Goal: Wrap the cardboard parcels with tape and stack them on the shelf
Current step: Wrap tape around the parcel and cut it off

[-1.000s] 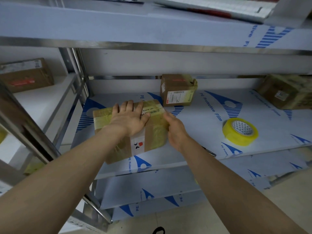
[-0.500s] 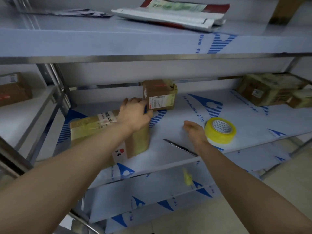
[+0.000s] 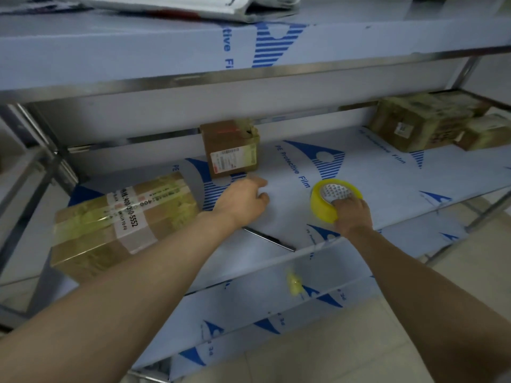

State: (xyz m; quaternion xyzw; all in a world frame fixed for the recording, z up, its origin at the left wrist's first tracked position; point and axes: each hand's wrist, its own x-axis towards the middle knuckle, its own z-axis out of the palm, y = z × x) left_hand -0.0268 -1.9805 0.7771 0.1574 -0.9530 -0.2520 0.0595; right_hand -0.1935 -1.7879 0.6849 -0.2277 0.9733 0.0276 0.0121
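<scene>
Head view, right hand (image 3: 353, 215) on tape roll (image 3: 320, 205), fingers (image 3: 342, 201) curled over near rim

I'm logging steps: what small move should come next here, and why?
Probably the left hand pulls the small box forward: that hand hovers open just in front of it, the right hand grips the tape roll, and the big parcel looks taped.

Blue print on the middle shelf (image 3: 387, 183) reads "PE Protective Film". The upper shelf (image 3: 138, 51) shows only "tive Fi" of the same print along its front. On the large parcel (image 3: 91, 244), a white label (image 3: 130, 214) carries "400" and "0-5552" (the smaller words there blur). The small box (image 3: 229, 139) has a barcode sticker (image 3: 232, 161), too blurred to read.
</scene>
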